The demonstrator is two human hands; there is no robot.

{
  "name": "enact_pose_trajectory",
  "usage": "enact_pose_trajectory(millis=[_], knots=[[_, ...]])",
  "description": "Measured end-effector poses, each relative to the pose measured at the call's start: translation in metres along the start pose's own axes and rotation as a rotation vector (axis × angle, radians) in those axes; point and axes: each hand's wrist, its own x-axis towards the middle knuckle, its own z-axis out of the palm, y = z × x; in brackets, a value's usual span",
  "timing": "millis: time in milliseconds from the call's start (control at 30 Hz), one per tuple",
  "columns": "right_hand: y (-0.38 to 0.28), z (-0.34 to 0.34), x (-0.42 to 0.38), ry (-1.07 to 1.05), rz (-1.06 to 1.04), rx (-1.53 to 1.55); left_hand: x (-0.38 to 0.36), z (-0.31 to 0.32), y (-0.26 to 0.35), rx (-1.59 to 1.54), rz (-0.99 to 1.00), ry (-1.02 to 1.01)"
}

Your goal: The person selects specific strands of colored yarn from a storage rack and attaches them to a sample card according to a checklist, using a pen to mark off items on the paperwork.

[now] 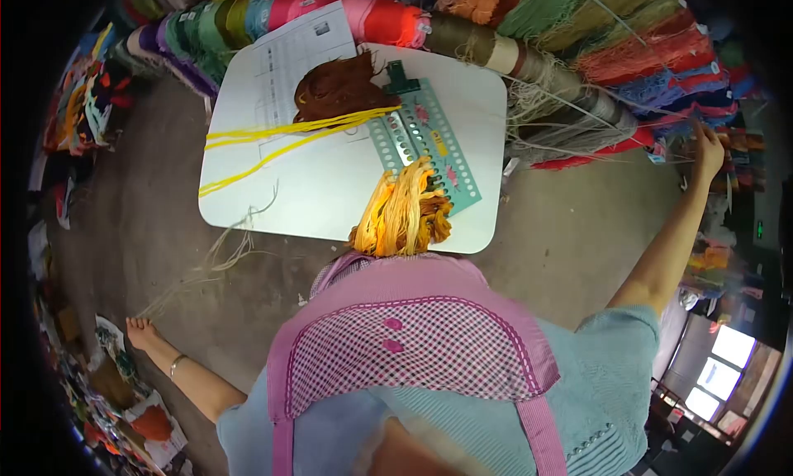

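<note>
My left hand is stretched far out to the lower left, its fingers closed on the end of some pale threads. Those strands run loosely up towards the white table. Out to the upper right, my right hand is raised beside the hanging yarn, its fingers closed on thin pale thread that stretches across from the grey skeins. On the table lie a green punched thread card with yellow-orange skeins at its lower end, a dark brown skein and bright yellow strands.
A printed sheet lies partly under the brown skein, and a dark green clip sits at the card's top. Rows of coloured skeins hang along the far side. More yarn bundles are at the left.
</note>
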Motion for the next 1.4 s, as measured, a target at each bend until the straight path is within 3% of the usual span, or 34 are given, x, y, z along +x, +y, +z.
enact_pose_trajectory(millis=[33, 100, 133, 200, 233, 267, 300, 333, 367, 400, 467, 533, 567, 633, 667, 800, 867, 1000, 1067, 1100, 1167, 1200, 1300, 1400], knots=[[0.012, -0.001, 0.007, 0.010, 0.005, 0.000, -0.011, 0.004, 0.002, 0.072, 0.032, -0.039], [0.038, 0.008, 0.021, 0.120, -0.013, 0.612, -0.061, 0.045, -0.009, 0.331, 0.220, -0.053], [-0.027, 0.015, -0.028, 0.201, -0.067, 0.969, -0.103, 0.071, -0.019, 0.377, 0.233, -0.161], [-0.051, 0.042, -0.058, 0.128, -0.313, 0.830, -0.147, 0.104, -0.043, 0.517, 0.255, -0.394], [-0.058, 0.060, -0.068, -0.033, -0.147, 0.746, -0.175, 0.126, -0.060, 0.565, 0.231, -0.498], [-0.084, 0.083, -0.100, -0.047, -0.235, 0.663, -0.238, 0.156, -0.066, 0.819, 0.346, -0.577], [-0.121, 0.103, -0.149, -0.047, -0.341, 0.611, -0.262, 0.177, -0.087, 0.786, 0.331, -0.659], [-0.144, 0.119, -0.188, -0.127, -0.476, 0.575, -0.265, 0.187, -0.107, 0.783, 0.195, -0.809], [-0.164, 0.137, -0.228, -0.089, -0.667, 0.432, -0.306, 0.209, -0.128, 0.668, 0.366, -0.932], [-0.180, 0.154, -0.266, -0.272, -0.614, 0.590, -0.343, 0.229, -0.135, 0.712, 0.164, -0.913], [-0.204, 0.186, -0.318, -0.598, -0.560, 0.837, -0.392, 0.255, -0.159, 0.629, 0.112, -1.120], [-0.218, 0.206, -0.353, -0.877, -0.452, 0.664, -0.438, 0.277, -0.162, 0.607, -0.208, -1.230], [-0.226, 0.214, -0.365, -0.928, -0.365, 0.742, -0.450, 0.285, -0.167, 0.573, -0.354, -1.273], [-0.237, 0.227, -0.379, -0.940, -0.243, 0.870, -0.461, 0.295, -0.182, 0.469, -0.571, -1.277], [-0.236, 0.235, -0.380, -0.950, -0.233, 0.868, -0.463, 0.298, -0.190, 0.479, -0.578, -1.268], [-0.233, 0.265, -0.385, -0.825, -0.358, 0.713, -0.466, 0.305, -0.209, 0.414, -0.724, -1.231], [-0.231, 0.273, -0.387, -0.642, -0.566, 0.657, -0.469, 0.306, -0.211, 0.405, -0.690, -1.188], [-0.232, 0.268, -0.387, -0.609, -0.690, 0.660, -0.476, 0.308, -0.215, 0.560, -0.512, -1.145], [-0.236, 0.258, -0.381, -0.844, -0.450, 0.685, -0.469, 0.311, -0.222, 0.507, -0.292, -1.289], [-0.234, 0.259, -0.379, -0.845, -0.450, 0.684, -0.467, 0.312, -0.228, 0.507, -0.293, -1.289], [-0.233, 0.262, -0.373, -0.979, -0.359, 0.744, -0.467, 0.315, -0.241, 0.470, 0.037, -1.302], [-0.235, 0.260, -0.372, -0.982, -0.362, 0.744, -0.465, 0.317, -0.243, 0.469, 0.038, -1.299], [-0.239, 0.253, -0.372, -1.019, -0.327, 0.761, -0.459, 0.320, -0.248, 0.496, -0.270, -1.448], [-0.238, 0.254, -0.371, -1.016, -0.347, 0.733, -0.458, 0.322, -0.247, 0.569, -0.223, -1.406]])
